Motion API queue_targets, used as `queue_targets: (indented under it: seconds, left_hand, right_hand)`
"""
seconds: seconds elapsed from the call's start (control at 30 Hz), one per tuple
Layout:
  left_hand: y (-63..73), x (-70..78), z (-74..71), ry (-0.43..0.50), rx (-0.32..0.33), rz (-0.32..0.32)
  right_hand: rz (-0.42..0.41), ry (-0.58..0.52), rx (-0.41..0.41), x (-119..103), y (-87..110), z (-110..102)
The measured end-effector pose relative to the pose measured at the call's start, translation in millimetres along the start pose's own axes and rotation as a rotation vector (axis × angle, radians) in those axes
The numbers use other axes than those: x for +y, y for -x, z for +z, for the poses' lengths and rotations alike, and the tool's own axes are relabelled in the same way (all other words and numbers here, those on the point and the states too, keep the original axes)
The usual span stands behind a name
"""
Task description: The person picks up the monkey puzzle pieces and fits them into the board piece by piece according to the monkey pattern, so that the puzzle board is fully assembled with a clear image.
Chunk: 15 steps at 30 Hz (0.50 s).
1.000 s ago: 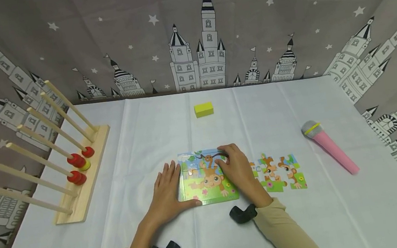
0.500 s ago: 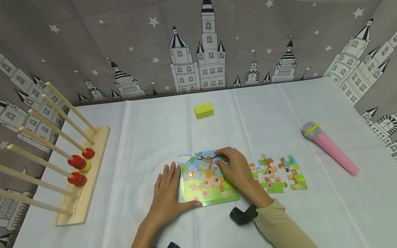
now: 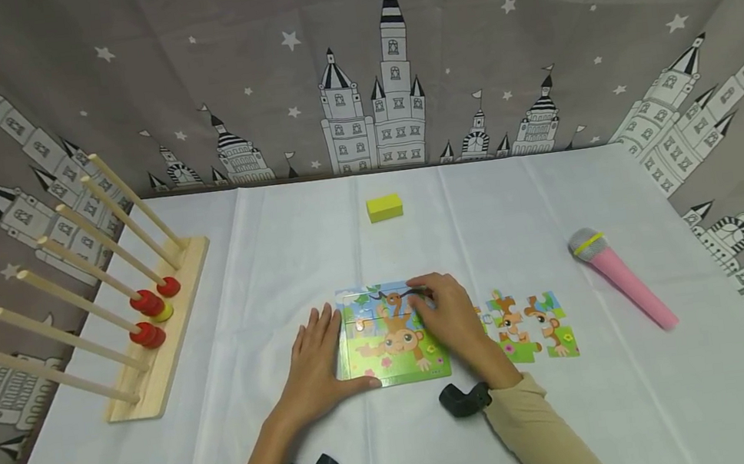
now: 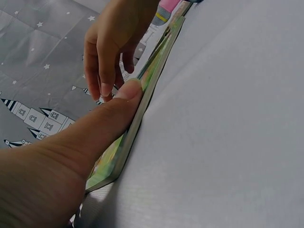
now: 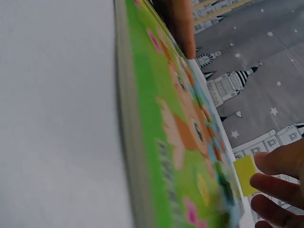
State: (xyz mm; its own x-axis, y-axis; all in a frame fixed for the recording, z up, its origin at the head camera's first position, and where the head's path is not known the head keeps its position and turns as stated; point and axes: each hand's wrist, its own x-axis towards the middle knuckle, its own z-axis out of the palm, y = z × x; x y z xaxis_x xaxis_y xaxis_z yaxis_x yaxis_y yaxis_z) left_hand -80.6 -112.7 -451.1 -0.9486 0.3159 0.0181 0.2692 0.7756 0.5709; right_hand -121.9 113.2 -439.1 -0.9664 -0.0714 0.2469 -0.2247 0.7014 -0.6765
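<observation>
A monkey picture puzzle board (image 3: 395, 364) lies on the white cloth between the hands. My left hand (image 3: 312, 371) lies along its left side with the fingers extended, and the thumb rests on its near edge. In the left wrist view that thumb (image 4: 107, 114) touches the board's rim. My right hand (image 3: 452, 319) bends over the upper right corner of the puzzle, fingertips at the picture. From the right wrist, its fingers (image 5: 278, 187) look spread apart, with no piece visible between them. The hand hides that corner.
Loose puzzle pieces (image 3: 513, 331) lie right of the board, partly behind the right hand. A pink toy microphone (image 3: 629, 285) is farther right. A yellow block (image 3: 384, 208) sits at the back. A wooden peg stand (image 3: 170, 349) with red and yellow beads occupies the left.
Both hands keep nearly the same place. The right wrist and sleeve have shifted slightly to the right; the fingers stay at the puzzle's upper right corner.
</observation>
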Motion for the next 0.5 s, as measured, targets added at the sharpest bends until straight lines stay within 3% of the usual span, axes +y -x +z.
queue_targets:
  seconds: [0.23, 0.5]
  left_hand:
    - [0.4, 0.4, 0.9, -0.007, 0.005, -0.006]
    - [-0.2, 0.8, 0.3, -0.013, 0.004, -0.012]
  right_hand:
    - [0.03, 0.024, -0.088, 9.8, 5.4, -19.2]
    - [0.071, 0.066, -0.129, 22.5, 18.4, -46.6]
